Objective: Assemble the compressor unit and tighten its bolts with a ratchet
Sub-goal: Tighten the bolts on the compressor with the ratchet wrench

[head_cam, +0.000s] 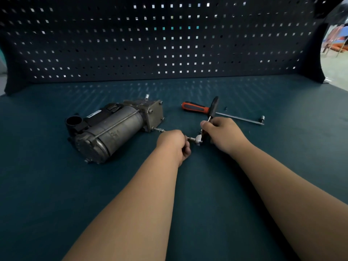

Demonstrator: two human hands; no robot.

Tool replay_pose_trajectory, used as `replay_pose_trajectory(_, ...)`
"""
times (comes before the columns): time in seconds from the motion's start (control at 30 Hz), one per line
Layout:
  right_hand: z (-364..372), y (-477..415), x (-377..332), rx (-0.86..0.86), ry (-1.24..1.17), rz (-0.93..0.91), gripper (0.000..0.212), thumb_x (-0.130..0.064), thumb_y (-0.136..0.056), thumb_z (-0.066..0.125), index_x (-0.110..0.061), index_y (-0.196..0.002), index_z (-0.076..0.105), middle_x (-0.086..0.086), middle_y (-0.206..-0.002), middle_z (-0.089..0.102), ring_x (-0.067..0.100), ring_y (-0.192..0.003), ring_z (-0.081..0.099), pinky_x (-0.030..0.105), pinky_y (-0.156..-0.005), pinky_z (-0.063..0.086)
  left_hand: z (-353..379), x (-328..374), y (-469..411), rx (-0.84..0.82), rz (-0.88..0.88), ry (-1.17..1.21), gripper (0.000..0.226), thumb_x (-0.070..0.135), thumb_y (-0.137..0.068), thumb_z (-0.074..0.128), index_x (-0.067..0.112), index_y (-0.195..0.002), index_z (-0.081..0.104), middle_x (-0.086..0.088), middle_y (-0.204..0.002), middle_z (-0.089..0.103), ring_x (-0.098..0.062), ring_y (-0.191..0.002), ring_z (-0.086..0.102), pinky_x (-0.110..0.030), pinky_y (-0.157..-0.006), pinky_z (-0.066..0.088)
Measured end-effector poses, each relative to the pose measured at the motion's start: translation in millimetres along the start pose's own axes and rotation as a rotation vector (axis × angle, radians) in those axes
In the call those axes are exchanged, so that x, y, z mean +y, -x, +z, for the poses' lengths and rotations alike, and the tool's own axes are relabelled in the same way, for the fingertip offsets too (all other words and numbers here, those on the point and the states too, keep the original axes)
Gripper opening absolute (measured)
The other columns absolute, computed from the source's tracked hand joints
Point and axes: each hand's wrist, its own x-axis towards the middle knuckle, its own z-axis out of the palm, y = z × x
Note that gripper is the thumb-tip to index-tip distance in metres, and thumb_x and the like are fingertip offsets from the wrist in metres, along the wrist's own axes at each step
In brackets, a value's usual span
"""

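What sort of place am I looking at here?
Most likely a workshop bench. A perforated tool board stands behind a dark teal worktop, and a metal compressor unit lies on it. The left hand and right hand hold a ratchet near an orange-handled screwdriver.

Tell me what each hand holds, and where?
Right hand: the ratchet, by its metal neck near the head. Left hand: the extension bar, mid-shaft.

Grey compressor [113,129] on side, ratchet [213,108] tilted alongside
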Motion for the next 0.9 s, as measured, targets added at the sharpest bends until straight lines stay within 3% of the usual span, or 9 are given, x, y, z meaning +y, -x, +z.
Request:
replay_pose_trajectory(0.13, -1.6, 9.0, 1.1, 0.024, -0.053, -0.206, 0.016, -0.033, -0.088, 0.064, -0.019, -0.08, 0.062, -0.009, -0.069, 0.062, 0.011, -0.064, 0.057, 0.027, -0.062, 0.044, 0.3, -0.9, 2.1, 0.018, 0.023, 0.019, 0.034, 0.009, -0.099, 0.037, 0.011, -0.066, 0.048, 0.001, -0.055, 0.044, -0.006, -0.02, 0.031, -0.008, -0.033, 0.03)
replay_pose_trajectory(0.23, -6.0, 24.3, -3.0, 0.088, 0.225, -0.682, 0.011, -0.023, -0.083, 0.071, -0.016, -0.084, 0.063, -0.009, -0.076, 0.059, 0.017, -0.071, 0.058, 0.032, -0.063, 0.048, -3.9, -0.3, 3.9, 0.002, 0.044, 0.055, 0.031, 0.004, -0.097, 0.039, 0.012, -0.068, 0.046, -0.002, -0.054, 0.049, -0.006, -0.025, 0.04, -0.008, -0.03, 0.03)
replay_pose_trajectory(0.3, -6.2, 31.6, -4.6, 0.05, 0.458, -0.969, 0.011, -0.021, -0.077, 0.07, -0.014, -0.084, 0.065, -0.003, -0.08, 0.059, 0.023, -0.076, 0.059, 0.033, -0.062, 0.049, -5.3, 8.7, -5.0, 0.051, -0.006, 0.267, 0.028, 0.006, -0.1, 0.04, 0.011, -0.074, 0.048, -0.012, -0.081, 0.063, -0.015, -0.065, 0.065, -0.01, -0.038, 0.038)
replay_pose_trajectory(0.33, -5.5, 32.9, -4.2, 0.015, 0.498, -1.009, 0.012, -0.02, -0.074, 0.07, -0.015, -0.084, 0.066, -0.002, -0.082, 0.06, 0.023, -0.078, 0.059, 0.034, -0.063, 0.05, -4.5, 12.5, -0.1, 0.044, 0.01, 0.117, 0.024, 0.009, -0.101, 0.04, 0.01, -0.081, 0.054, -0.016, -0.102, 0.064, -0.021, -0.091, 0.065, -0.01, -0.051, 0.042)
replay_pose_trajectory(0.37, -5.1, 32.7, -3.7, -0.009, 0.468, -0.975, 0.012, -0.02, -0.074, 0.072, -0.016, -0.084, 0.066, -0.002, -0.082, 0.06, 0.021, -0.078, 0.058, 0.034, -0.064, 0.05, -3.3, 9.5, 6.2, 0.06, 0.059, -0.055, 0.02, 0.011, -0.1, 0.041, 0.008, -0.09, 0.059, -0.016, -0.108, 0.065, -0.024, -0.098, 0.064, -0.016, -0.059, 0.045)
replay_pose_trajectory(0.5, -5.1, 17.9, -4.3, 0.021, 0.03, -0.395, 0.015, -0.03, -0.082, 0.071, -0.022, -0.073, 0.062, -0.005, -0.066, 0.063, 0.005, -0.061, 0.056, 0.026, -0.059, 0.044, 0.3, -0.2, 10.1, -0.01, 0.024, 0.081, 0.031, 0.007, -0.098, 0.041, 0.01, -0.067, 0.047, 0.001, -0.032, 0.043, -0.008, -0.023, 0.037, -0.008, -0.033, 0.03)
replay_pose_trajectory(0.6, -2.0, 3.3, -2.4, -0.086, -0.13, 0.037, 0.031, -0.036, -0.091, 0.059, -0.012, -0.072, 0.062, 0.001, -0.052, 0.062, 0.014, -0.046, 0.054, 0.025, -0.049, 0.044, 2.8, 0.0, 7.5, 0.044, 0.018, 0.019, 0.033, 0.009, -0.098, 0.045, 0.01, -0.065, 0.048, 0.003, -0.031, 0.04, -0.006, -0.019, 0.031, -0.008, -0.034, 0.03)
replay_pose_trajectory(0.73, 0.0, 0.4, 1.4, -0.091, -0.078, 0.031, 0.034, -0.039, -0.093, 0.055, -0.013, -0.071, 0.061, 0.0, -0.048, 0.062, 0.014, -0.042, 0.054, 0.027, -0.05, 0.045, 1.4, 1.7, 5.8, 0.031, 0.021, -0.008, 0.034, 0.008, -0.099, 0.041, 0.01, -0.065, 0.049, 0.001, -0.049, 0.045, -0.007, -0.019, 0.032, -0.008, -0.034, 0.031)
replay_pose_trajectory(0.9, -3.3, 4.2, 3.1, -0.114, -0.104, -0.024, 0.029, -0.035, -0.093, 0.058, -0.012, -0.076, 0.059, 0.005, -0.053, 0.065, 0.019, -0.048, 0.059, 0.03, -0.052, 0.048, -2.7, 3.4, -0.5, -0.027, -0.029, -0.03, 0.039, 0.016, -0.103, 0.032, 0.009, -0.069, 0.049, 0.003, -0.029, 0.041, -0.006, -0.019, 0.033, -0.009, -0.03, 0.03)
